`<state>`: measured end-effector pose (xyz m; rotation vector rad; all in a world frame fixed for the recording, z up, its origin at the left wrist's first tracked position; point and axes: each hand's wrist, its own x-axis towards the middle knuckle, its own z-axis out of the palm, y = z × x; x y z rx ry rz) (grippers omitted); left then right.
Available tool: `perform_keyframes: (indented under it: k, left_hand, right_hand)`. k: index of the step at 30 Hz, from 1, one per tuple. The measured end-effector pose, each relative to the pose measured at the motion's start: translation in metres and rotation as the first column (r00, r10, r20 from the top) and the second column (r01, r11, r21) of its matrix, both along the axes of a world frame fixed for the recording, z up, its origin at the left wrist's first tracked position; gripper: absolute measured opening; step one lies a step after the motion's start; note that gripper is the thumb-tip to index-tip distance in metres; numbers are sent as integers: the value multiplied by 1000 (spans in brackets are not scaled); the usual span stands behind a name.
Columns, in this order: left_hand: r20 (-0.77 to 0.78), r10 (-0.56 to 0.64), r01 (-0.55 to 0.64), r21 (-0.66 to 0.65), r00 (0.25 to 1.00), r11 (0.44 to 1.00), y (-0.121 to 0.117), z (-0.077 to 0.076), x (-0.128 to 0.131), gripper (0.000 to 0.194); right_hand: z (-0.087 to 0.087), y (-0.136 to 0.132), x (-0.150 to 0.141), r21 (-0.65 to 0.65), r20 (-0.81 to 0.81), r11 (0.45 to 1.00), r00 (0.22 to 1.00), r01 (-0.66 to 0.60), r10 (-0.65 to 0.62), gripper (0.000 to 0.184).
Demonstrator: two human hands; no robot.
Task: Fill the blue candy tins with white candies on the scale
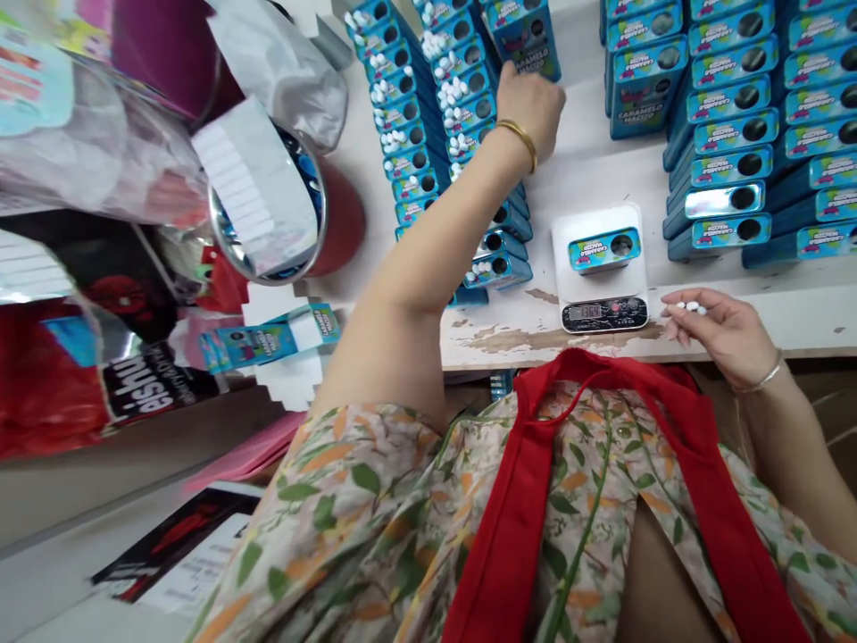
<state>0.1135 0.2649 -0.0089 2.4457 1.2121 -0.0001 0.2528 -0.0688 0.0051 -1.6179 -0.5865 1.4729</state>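
My left hand (530, 112), with a gold bangle at the wrist, is closed against the lower front of a blue candy tin (526, 40) at the upper middle; its fingertips are partly hidden. Between the bent fingers of my right hand (729, 335) are a few small white candies (691, 307). Just left of that hand, a small white kitchen scale (606, 286) carries a single blue tin with a round hole in its top (604, 249). The scale's display is lit, but its digits are too blurred to read surely.
Rows of blue tins (405, 134), many topped with white candies, stand left of the scale. More tins with dark round holes (729, 165) fill the right. A red bucket (345, 210) holds blue packaging. Plastic bags (281, 71) and a flattened blue carton (268, 339) lie at left.
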Motion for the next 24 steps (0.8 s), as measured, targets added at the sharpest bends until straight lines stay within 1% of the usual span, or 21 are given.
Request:
perform_keyframes:
  k: [1,2,3,4,5,6,7,8,10,13,15,17,18,20,22,24]
  left_hand:
    - [-78,-71,76,72,994,995,-17,21,-7,23]
    - [-84,-126,136,117,988,984,-37,40,-15,23]
    - [-19,-182,183,153,983,971,-58,57,-23,24]
    - [44,-236,226,159,971,961,-80,70,-30,22]
    - [101,-277,260,157,956,953,-100,78,-36,19]
    - [134,-307,289,140,942,947,-119,82,-40,18]
    - [154,-324,309,115,933,944,-135,81,-42,18]
    - [163,-332,321,88,929,943,-148,77,-43,19]
    - [164,-324,321,49,932,946,-164,65,-41,20]
    - [178,-278,268,77,944,960,-170,51,-44,25]
    - [214,-221,196,130,952,972,-169,49,-54,28]
    - [265,-163,120,169,950,978,-167,50,-69,31]
    - [292,-142,92,177,946,980,-167,50,-78,31]
    - [333,-125,71,170,934,983,-168,48,-94,31]
    - [355,-115,65,149,928,987,-172,43,-107,30]
    - [368,-100,55,132,924,990,-176,39,-116,29]
  right_hand:
    - [7,7,1,44,53,999,998,-21,19,38]
    - [15,15,2,84,101,996,994,-43,34,36]
    - [21,24,3,117,150,991,987,-68,50,32]
    - [27,33,4,143,204,985,976,-100,69,28]
    - [32,42,4,164,268,977,959,-138,91,24]
    - [37,51,3,177,337,967,934,-185,117,20]
    - [41,59,3,183,406,954,902,-238,148,17]
    - [45,67,2,180,473,939,863,-294,180,15]
    - [51,82,-1,148,599,909,767,-389,231,12]
    - [56,99,-5,49,752,871,592,-488,289,11]
    - [53,108,-7,-2,826,830,467,-558,316,9]
    - [45,115,-8,-33,878,774,352,-632,325,7]
    - [40,119,-8,-46,894,749,307,-661,325,7]
    - [31,123,-8,-55,909,716,261,-696,323,9]
    - [26,125,-8,-49,914,702,252,-711,319,12]
    - [26,125,-9,-59,914,698,242,-714,325,13]
